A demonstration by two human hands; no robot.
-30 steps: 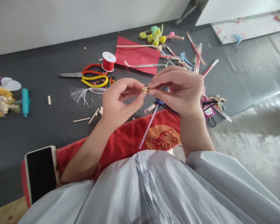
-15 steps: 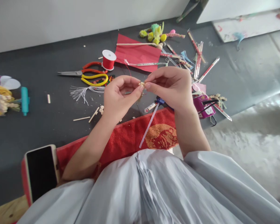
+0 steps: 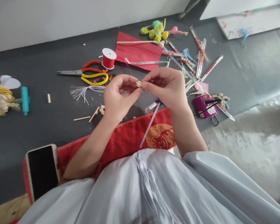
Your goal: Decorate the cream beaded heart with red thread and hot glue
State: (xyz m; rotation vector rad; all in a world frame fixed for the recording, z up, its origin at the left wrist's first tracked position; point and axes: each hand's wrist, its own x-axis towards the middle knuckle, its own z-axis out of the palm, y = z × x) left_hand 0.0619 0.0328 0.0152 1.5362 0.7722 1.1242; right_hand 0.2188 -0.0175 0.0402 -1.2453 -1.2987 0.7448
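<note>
My left hand and my right hand meet above the dark grey mat. Both pinch a small cream-coloured bead-like piece between thumb and fingertips. A thin red thread runs up from the piece toward the red paper sheet. Below my hands lies a clear plastic stick on a red towel.
Red-handled scissors, yellow-handled pliers and a red thread spool lie at the left. White tassel threads, small wooden sticks, pompoms, several clear tubes, a purple gadget, a phone.
Both hands have shifted slightly left and up with the small piece still pinched between them. The purple gadget, hidden behind my right hand before, now shows.
</note>
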